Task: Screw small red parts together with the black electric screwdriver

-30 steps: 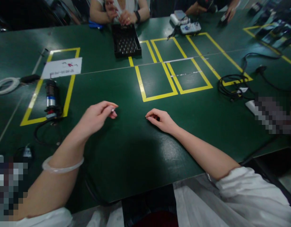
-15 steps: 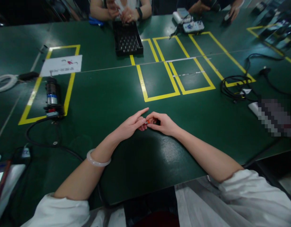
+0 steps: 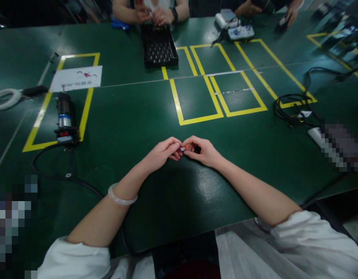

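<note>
Between my two hands is a small part, orange on one side and grey-silver in the middle; its kind is too small to make out. My left hand pinches it from the left with thumb and fingertips. From the right, the thumb and forefinger of my right hand close on the orange side. Both hands hover just over or rest lightly on the green table; I cannot tell which. My fingers cover much of the part.
A black cylindrical tool with a cable stands at the left, near a white printed sheet. Across the table, a person's hands work over a black tray. Coiled black cable lies right; yellow tape marks rectangles.
My left forefinger, stretched out before, has curled in beside the thumb. More of the small part's grey-silver face shows now. The camera view has shifted slightly.
</note>
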`<state>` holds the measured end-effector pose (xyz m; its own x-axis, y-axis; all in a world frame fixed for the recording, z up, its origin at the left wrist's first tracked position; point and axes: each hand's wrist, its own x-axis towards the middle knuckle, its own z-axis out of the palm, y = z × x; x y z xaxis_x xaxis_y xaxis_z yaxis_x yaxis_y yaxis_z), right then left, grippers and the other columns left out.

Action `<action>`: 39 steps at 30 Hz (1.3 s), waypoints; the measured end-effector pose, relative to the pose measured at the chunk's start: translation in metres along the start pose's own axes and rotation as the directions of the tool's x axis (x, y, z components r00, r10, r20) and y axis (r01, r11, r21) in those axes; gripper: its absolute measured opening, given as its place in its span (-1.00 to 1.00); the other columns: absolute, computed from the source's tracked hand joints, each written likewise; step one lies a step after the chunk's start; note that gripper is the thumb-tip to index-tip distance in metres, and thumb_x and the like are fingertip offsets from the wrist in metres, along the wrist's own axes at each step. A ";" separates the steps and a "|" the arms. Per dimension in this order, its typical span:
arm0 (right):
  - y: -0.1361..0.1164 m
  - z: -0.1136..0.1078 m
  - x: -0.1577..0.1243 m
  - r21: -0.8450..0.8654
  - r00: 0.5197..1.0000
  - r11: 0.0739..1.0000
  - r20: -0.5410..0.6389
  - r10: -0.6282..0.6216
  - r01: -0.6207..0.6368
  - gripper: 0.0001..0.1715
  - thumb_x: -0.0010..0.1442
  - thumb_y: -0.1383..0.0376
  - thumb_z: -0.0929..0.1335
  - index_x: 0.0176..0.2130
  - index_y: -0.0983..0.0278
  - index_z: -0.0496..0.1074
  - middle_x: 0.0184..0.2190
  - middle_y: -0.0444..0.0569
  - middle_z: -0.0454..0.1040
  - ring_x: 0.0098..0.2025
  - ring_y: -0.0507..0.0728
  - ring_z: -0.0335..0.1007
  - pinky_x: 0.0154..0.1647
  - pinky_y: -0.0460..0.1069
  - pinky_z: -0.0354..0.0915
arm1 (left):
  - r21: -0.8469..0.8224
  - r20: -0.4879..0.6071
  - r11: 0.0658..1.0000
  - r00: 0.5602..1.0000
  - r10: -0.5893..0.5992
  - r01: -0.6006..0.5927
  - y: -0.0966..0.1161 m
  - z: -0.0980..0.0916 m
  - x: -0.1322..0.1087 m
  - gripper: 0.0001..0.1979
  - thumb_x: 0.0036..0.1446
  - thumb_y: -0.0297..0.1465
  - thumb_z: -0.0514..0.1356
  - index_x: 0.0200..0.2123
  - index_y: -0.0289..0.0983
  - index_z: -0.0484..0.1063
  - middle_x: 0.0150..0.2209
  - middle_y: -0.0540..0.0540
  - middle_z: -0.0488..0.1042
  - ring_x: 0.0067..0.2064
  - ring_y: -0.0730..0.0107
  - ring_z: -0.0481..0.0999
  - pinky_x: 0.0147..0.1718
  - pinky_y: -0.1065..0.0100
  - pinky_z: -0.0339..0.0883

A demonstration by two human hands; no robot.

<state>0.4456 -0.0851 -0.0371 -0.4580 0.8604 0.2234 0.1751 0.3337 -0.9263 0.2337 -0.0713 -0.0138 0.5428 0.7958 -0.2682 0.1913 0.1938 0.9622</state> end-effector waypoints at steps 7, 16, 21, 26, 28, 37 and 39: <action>-0.002 0.000 0.000 -0.043 1.000 0.999 -0.003 -0.023 0.023 -0.83 0.23 0.30 0.39 -0.13 0.25 0.42 -0.35 -0.13 0.46 -0.35 0.03 0.38 -0.31 -0.05 0.31 | 0.039 0.041 0.999 0.999 0.015 -0.017 -0.001 0.001 0.000 -0.66 0.19 -0.18 0.26 -0.13 -0.32 0.36 -0.28 -0.07 0.46 -0.27 0.41 0.49 -0.24 0.33 0.40; -0.002 -0.001 0.001 0.003 1.000 1.000 0.003 0.026 -0.026 -0.81 0.24 0.23 0.40 -0.15 0.26 0.39 -0.37 -0.14 0.46 -0.36 0.01 0.37 -0.30 -0.06 0.31 | 0.058 0.031 0.998 0.999 0.016 -0.017 -0.001 0.001 -0.001 -0.67 0.17 -0.21 0.27 -0.14 -0.32 0.35 -0.33 -0.04 0.44 -0.31 0.42 0.48 -0.27 0.33 0.41; -0.001 0.000 0.002 -0.018 1.000 1.000 -0.004 0.009 -0.009 -0.84 0.22 0.30 0.40 -0.17 0.25 0.39 -0.36 -0.13 0.47 -0.35 0.02 0.39 -0.31 -0.06 0.32 | 0.069 0.026 0.997 0.999 0.024 -0.025 -0.001 0.001 0.000 -0.67 0.19 -0.19 0.24 -0.13 -0.33 0.36 -0.31 -0.05 0.46 -0.30 0.42 0.50 -0.27 0.34 0.42; -0.001 0.000 0.002 -0.021 1.000 1.000 -0.008 -0.009 0.009 -0.85 0.22 0.30 0.40 -0.17 0.25 0.39 -0.36 -0.13 0.46 -0.36 0.02 0.39 -0.31 -0.05 0.32 | 0.045 0.021 0.998 0.999 0.040 -0.041 -0.002 -0.001 0.000 -0.70 0.24 -0.19 0.20 -0.15 -0.33 0.37 -0.29 -0.06 0.45 -0.27 0.42 0.51 -0.27 0.37 0.44; -0.001 0.000 0.002 -0.022 1.000 1.000 -0.018 -0.006 0.005 -0.83 0.22 0.29 0.41 -0.17 0.25 0.39 -0.36 -0.12 0.46 -0.36 0.03 0.40 -0.32 -0.05 0.32 | 0.041 0.015 0.998 0.999 0.040 -0.040 -0.001 0.000 0.000 -0.71 0.22 -0.22 0.22 -0.14 -0.33 0.37 -0.28 -0.06 0.44 -0.25 0.43 0.51 -0.28 0.38 0.44; -0.002 0.000 0.003 -0.041 0.999 0.999 -0.049 -0.005 0.003 -0.85 0.21 0.29 0.42 -0.20 0.25 0.39 -0.32 -0.11 0.50 -0.32 0.03 0.43 -0.24 -0.03 0.33 | 0.026 -0.019 0.997 0.997 0.078 -0.078 -0.003 0.003 0.000 -0.69 0.13 -0.32 0.31 -0.12 -0.32 0.33 -0.23 -0.05 0.40 -0.26 0.47 0.47 -0.32 0.41 0.47; -0.001 0.000 0.003 -0.050 0.998 0.999 -0.053 -0.022 0.019 -0.84 0.19 0.33 0.42 -0.19 0.26 0.39 -0.31 -0.11 0.50 -0.31 0.04 0.43 -0.24 -0.03 0.32 | 0.031 -0.025 0.996 0.996 0.089 -0.088 -0.004 0.003 0.001 -0.69 0.12 -0.34 0.31 -0.13 -0.32 0.33 -0.20 -0.06 0.40 -0.26 0.47 0.47 -0.33 0.40 0.48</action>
<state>0.4441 -0.0829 -0.0354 -0.4149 0.8720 0.2596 0.2097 0.3693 -0.9053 0.2355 -0.0731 -0.0178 0.5374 0.8238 -0.1801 0.1678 0.1048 0.9802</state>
